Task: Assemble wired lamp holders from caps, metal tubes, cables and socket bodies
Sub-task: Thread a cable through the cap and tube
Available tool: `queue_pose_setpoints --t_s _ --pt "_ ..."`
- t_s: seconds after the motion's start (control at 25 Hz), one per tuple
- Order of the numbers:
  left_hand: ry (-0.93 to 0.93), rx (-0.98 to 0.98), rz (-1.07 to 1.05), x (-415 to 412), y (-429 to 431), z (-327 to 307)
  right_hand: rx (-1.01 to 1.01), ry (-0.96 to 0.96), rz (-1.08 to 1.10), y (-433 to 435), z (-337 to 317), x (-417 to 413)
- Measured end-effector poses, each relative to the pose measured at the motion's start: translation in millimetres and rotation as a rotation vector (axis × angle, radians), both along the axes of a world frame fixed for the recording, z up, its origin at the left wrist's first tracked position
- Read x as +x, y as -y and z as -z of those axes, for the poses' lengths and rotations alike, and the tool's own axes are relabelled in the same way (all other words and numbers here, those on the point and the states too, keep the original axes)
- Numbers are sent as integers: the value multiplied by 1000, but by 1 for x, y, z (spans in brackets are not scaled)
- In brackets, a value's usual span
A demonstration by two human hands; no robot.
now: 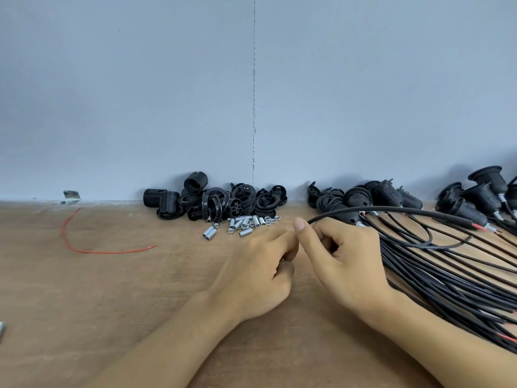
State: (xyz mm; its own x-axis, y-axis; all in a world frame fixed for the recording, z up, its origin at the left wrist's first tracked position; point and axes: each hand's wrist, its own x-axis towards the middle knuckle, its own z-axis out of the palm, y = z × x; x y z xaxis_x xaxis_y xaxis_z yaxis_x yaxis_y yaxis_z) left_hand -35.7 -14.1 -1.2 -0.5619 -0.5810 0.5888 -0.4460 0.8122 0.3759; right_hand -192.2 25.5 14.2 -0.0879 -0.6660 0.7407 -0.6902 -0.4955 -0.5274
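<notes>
Cable (391, 209), one, pinched by right hand (344, 264) beside left hand (260, 273).

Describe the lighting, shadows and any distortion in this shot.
Head view: soft, even light, no harsh glare; black caps cast only faint shadows on the wall; metal tubes glint slightly; wide-angle stretch swells the forearms at the bottom; left hand and right hand, pinching a cable, look sharp.

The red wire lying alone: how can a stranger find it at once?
On the wooden table, look left of the pile of black socket parts, below the small metal bracket. The red wire lies there alone in a thin curve, unlike the black cables bundled on the right.
</notes>
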Motion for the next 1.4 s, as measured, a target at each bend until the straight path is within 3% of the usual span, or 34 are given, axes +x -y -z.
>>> queue_pose_setpoints --t_s 0.12,0.28,0.48,0.68,0.84,1.0,1.12,1.28,1.4 --pt "41 6 36 1 0 1 -17 99 -175 -4 3 9" --pt "92 11 53 2 9 4 -70 -91 -118 3 10 6" --pt "8 78 27 2 7 9 199 -75 -118 15 12 -9" --pt "-19 117 -132 6 9 8 391 -333 204 20 14 -12" --pt "-80 253 -182 9 8 5 443 -370 235 24 14 -14" --pt "-361 35 -386 14 16 2 383 -461 7 20 18 -9" --pt "-472 37 -612 29 34 -1 375 -552 -128 20 21 -4" --pt "-331 214 -981 57 63 -2 323 -480 -183 22 23 -6" --pt "-234 366 -1005 72 76 2 295 -463 -187 21 23 -6"
